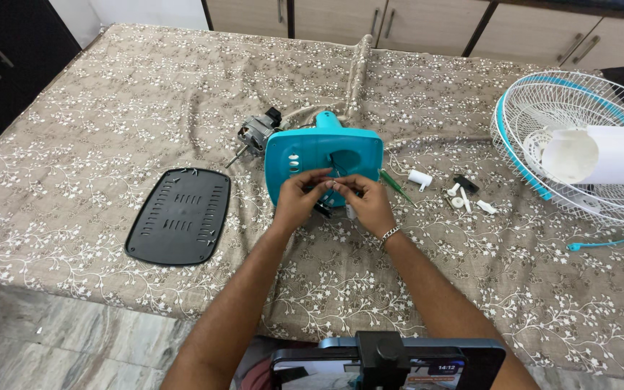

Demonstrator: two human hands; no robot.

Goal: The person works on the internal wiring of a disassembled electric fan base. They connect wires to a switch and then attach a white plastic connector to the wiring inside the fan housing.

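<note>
The fingertips of both hands meet at the lower front of the turquoise fan base housing, pinched together on something small and dark there that is too tiny to make out. The left hand curls its fingers inward with thumb and forefinger closed on that small part; the right hand, with a metal bracelet at the wrist, has its fingers bent the same way, touching the left fingertips. The housing stands tilted on the flower-patterned tablecloth, its open underside with a dark hole facing the person. Just behind its left edge lies the bare fan motor with its shaft sticking out, and a pale cord runs off behind. A green screwdriver lies just beside the right hand. Further right sit a few small white plastic parts and 1 small black piece. At the far right rests the white wire fan guard with a turquoise rim and a white blade piece inside it. Well to the left lies a black slotted base plate
</note>
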